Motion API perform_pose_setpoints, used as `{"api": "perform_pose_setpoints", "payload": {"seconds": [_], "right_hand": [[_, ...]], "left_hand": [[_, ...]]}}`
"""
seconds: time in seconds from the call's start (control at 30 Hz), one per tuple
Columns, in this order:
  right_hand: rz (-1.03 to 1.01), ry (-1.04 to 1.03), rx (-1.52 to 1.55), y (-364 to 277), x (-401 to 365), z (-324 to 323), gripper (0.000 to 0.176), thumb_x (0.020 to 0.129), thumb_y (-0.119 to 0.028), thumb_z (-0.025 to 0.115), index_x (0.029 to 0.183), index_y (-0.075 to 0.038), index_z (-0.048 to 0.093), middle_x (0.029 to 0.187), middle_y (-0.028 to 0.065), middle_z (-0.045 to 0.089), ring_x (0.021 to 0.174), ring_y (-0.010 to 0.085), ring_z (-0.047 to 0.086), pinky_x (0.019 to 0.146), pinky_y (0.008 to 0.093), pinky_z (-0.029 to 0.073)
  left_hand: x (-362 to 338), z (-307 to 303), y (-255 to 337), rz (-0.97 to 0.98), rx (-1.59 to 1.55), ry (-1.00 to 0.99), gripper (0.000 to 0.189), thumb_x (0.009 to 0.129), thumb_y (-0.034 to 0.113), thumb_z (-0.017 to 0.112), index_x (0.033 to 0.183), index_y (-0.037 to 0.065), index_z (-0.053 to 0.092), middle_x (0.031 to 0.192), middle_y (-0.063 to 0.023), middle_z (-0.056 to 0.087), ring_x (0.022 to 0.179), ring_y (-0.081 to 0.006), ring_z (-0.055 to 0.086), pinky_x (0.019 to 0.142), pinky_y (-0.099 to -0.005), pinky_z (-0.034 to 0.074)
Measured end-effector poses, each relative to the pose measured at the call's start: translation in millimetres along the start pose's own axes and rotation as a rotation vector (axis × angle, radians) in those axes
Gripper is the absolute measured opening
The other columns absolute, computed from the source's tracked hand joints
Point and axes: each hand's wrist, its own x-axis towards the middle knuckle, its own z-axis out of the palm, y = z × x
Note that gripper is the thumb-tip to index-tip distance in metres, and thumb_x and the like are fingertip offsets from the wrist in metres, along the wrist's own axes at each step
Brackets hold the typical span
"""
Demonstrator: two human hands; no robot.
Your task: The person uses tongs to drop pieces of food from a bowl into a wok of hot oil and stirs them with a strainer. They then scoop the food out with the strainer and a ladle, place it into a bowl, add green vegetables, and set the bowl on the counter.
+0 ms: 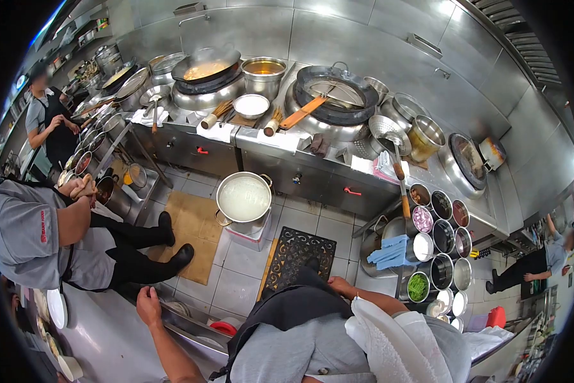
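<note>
My left hand is beside the steel counter on the left, its fingers loosely bent and nothing in them. My right hand hangs by my apron, also without anything in it; its fingers are relaxed and partly hidden. On the floor ahead stands a large two-handled pot of whitish liquid, set on a pale box-like stand. A black patterned mat lies near my feet. To the right of my right hand, a blue cloth lies by the ingredient containers.
Across the stove sit a wok of food, a pot of amber liquid and another wok with a wooden-handled tool. Containers hold red onion and chopped greens. A co-worker stands close on the left.
</note>
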Motion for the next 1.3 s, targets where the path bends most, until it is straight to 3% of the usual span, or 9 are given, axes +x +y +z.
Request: {"api": "perform_pose_setpoints", "payload": {"seconds": [0.43,0.83,0.93,1.03,1.13,1.23,1.3], "right_hand": [[0.003,0.002,-0.001,-5,-7,-2,0.033,0.073,-0.042,0.066,0.086,-0.012,0.071,0.081,0.0106,0.069,0.071,0.0272,0.067,0.065,0.0383,0.051],[-0.017,-0.004,-0.017,-9,-9,-3,0.043,0.073,-0.050,0.066,0.089,-0.010,0.072,0.092,0.0138,0.070,0.089,0.0316,0.067,0.079,0.0401,0.050],[-0.026,0.000,0.012,-11,-11,-4,0.044,0.073,-0.050,0.067,0.089,-0.009,0.071,0.091,0.0147,0.070,0.089,0.0316,0.067,0.078,0.0395,0.050],[0.075,0.044,0.022,-13,-8,-2,0.034,0.073,-0.038,0.072,0.094,-0.011,0.071,0.091,0.0072,0.071,0.085,0.0212,0.066,0.075,0.0345,0.050],[0.084,-0.028,-0.059,-15,-5,-4,0.034,0.074,-0.038,0.072,0.093,-0.010,0.071,0.090,0.0077,0.071,0.085,0.0215,0.066,0.075,0.0350,0.050],[0.057,0.016,0.050,-5,1,5,0.034,0.074,-0.038,0.072,0.093,-0.009,0.070,0.089,0.0082,0.071,0.083,0.0211,0.065,0.074,0.0352,0.049],[0.075,-0.018,0.017,-2,6,6,0.041,0.073,-0.043,0.070,0.098,-0.010,0.070,0.095,0.0110,0.070,0.089,0.0258,0.066,0.078,0.0369,0.050]], "left_hand": [[0,2,-4,0.023,-0.009,0.007,0.030,0.090,0.027,0.057,0.105,0.002,0.065,0.103,-0.0171,0.067,0.097,-0.0355,0.062,0.084,-0.0415,0.049],[-2,-4,3,-0.011,-0.010,0.014,0.031,0.090,0.028,0.058,0.106,0.003,0.065,0.105,-0.0169,0.067,0.099,-0.0355,0.062,0.086,-0.0412,0.048],[-3,-6,6,-0.031,-0.017,0.019,0.030,0.090,0.027,0.058,0.106,0.003,0.066,0.105,-0.0167,0.067,0.099,-0.0356,0.062,0.086,-0.0411,0.048],[-3,-7,8,-0.027,-0.013,0.024,0.030,0.090,0.027,0.058,0.105,0.003,0.065,0.105,-0.0168,0.067,0.099,-0.0356,0.062,0.085,-0.0413,0.048],[-3,-5,5,-0.011,-0.014,0.025,0.030,0.090,0.027,0.058,0.105,0.003,0.065,0.105,-0.0168,0.067,0.098,-0.0353,0.062,0.085,-0.0415,0.048],[-3,-3,3,-0.011,-0.014,0.030,0.030,0.090,0.028,0.059,0.105,0.003,0.065,0.105,-0.0166,0.067,0.098,-0.0350,0.062,0.085,-0.0412,0.048],[-2,-2,2,-0.006,-0.009,0.033,0.030,0.090,0.028,0.058,0.105,0.003,0.065,0.104,-0.0165,0.067,0.098,-0.0349,0.062,0.085,-0.0410,0.048]]}}
